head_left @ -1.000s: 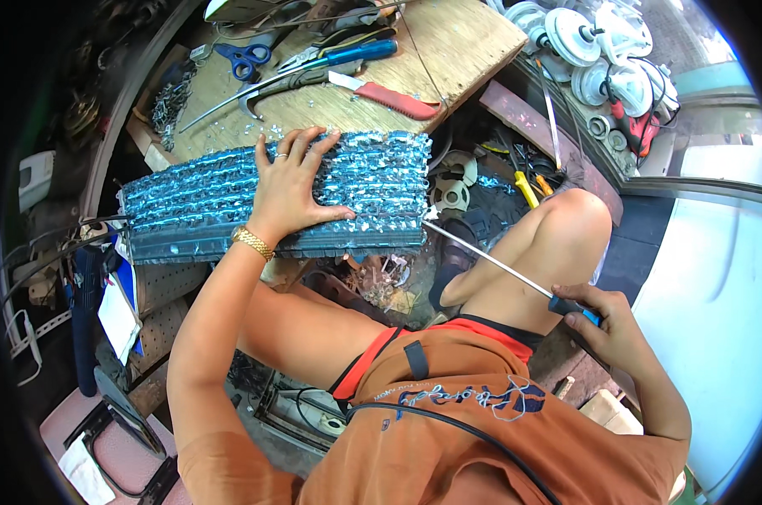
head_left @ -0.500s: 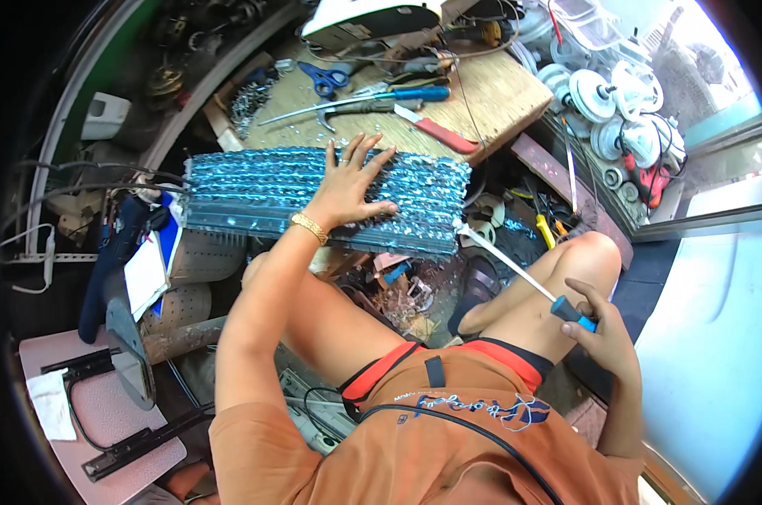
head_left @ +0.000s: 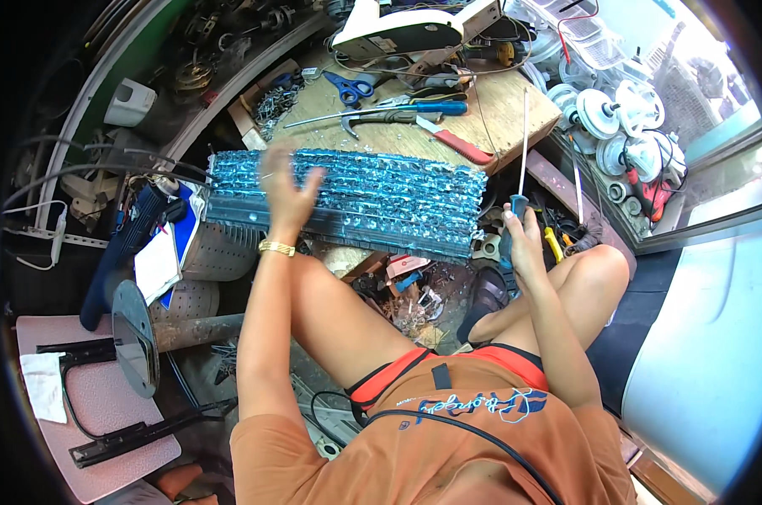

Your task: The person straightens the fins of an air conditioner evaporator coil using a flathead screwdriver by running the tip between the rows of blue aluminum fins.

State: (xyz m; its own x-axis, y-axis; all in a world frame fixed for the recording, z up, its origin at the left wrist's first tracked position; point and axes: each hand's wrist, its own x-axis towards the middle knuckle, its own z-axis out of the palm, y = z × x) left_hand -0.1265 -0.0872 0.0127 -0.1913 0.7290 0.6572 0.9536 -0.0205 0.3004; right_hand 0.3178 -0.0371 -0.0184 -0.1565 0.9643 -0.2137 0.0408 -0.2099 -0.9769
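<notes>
screwdriver [head_left: 522, 172] in right grip [head_left: 525, 244]; left grip [head_left: 290, 200] over blue finned block [head_left: 389, 202]

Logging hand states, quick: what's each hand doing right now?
Left hand: open, blurred, over the blue panel.
Right hand: closed on a screwdriver.

Shirt, orange-brown [head_left: 448, 454]: large lettering [head_left: 482, 407], white script over dark blue, across the front near the hem; smaller white line and small dark emblem [head_left: 403, 425] toward its left end.
White appliance [head_left: 389, 38], far edge of tabletop [head_left: 515, 109]: small dark marks, too small to read.
</notes>
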